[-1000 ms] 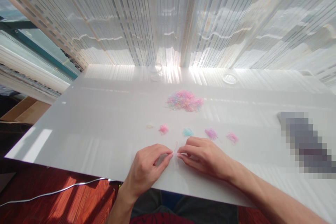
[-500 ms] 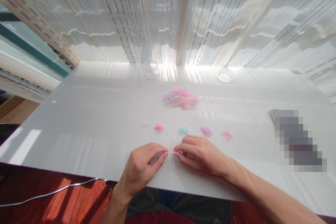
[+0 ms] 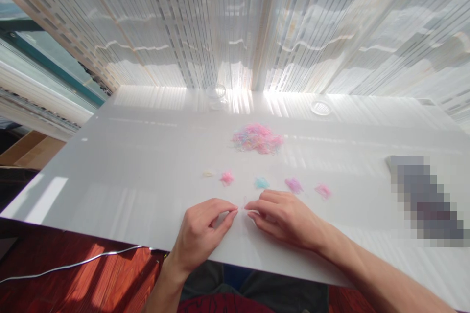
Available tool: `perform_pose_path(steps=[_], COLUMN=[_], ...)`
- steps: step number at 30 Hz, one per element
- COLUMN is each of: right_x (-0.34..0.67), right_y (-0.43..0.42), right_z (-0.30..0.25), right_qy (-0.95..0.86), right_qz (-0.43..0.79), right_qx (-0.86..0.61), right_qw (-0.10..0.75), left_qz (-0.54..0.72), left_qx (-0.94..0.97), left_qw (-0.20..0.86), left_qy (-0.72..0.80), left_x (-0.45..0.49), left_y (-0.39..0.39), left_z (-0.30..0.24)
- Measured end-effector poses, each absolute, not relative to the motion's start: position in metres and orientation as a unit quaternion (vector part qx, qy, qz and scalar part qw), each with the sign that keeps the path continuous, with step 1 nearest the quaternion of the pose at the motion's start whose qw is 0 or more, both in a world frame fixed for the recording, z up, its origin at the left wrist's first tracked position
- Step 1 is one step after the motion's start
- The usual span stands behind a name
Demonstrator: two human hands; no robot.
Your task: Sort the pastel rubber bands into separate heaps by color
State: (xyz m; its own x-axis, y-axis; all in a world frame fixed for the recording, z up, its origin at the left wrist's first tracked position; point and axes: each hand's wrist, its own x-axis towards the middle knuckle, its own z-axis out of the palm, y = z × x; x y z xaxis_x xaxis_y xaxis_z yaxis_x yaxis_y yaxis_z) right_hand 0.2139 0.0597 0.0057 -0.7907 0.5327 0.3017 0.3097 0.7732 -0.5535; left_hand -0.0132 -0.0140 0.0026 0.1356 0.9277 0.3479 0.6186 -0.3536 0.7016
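Note:
My left hand (image 3: 205,227) is closed in a pinch of thumb and forefinger at the front of the table, with the end of a thin pink elastic band (image 3: 245,200) at its fingertips. The band is faint and small, and its loop rises just past the fingertips. Close on the right, my right hand (image 3: 284,215) has its thumb and forefinger slightly apart beside the band. Beyond the hands lies a row of small heaps: cream bands (image 3: 208,174), pink bands (image 3: 226,178), turquoise bands (image 3: 262,183), purple bands (image 3: 294,185) and more pink bands (image 3: 323,190).
A larger mixed heap of pastel bands (image 3: 257,139) lies farther back on the white table (image 3: 147,156). Near the curtain (image 3: 176,24) stand a clear container (image 3: 216,95) and a round clear lid (image 3: 321,107). A blurred-out dark object (image 3: 429,200) lies at right.
My right thumb and forefinger have parted slightly from the band, which was stretched between both hands. The whole view has shifted a little, so the table appears farther right.

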Motion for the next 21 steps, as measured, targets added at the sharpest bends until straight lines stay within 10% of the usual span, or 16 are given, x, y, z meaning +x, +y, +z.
perform_pose_path(steps=[21], right_x=[0.216], right_y=[0.059], right_z=[0.006], right_qy=[-0.921], right_qz=[0.268], right_qx=[-0.221], right_qw=[0.175], left_qz=[0.279], left_qx=[0.595], left_qw=[0.038], left_qy=[0.753], left_x=[-0.008], left_y=[0.017], left_z=[0.006])
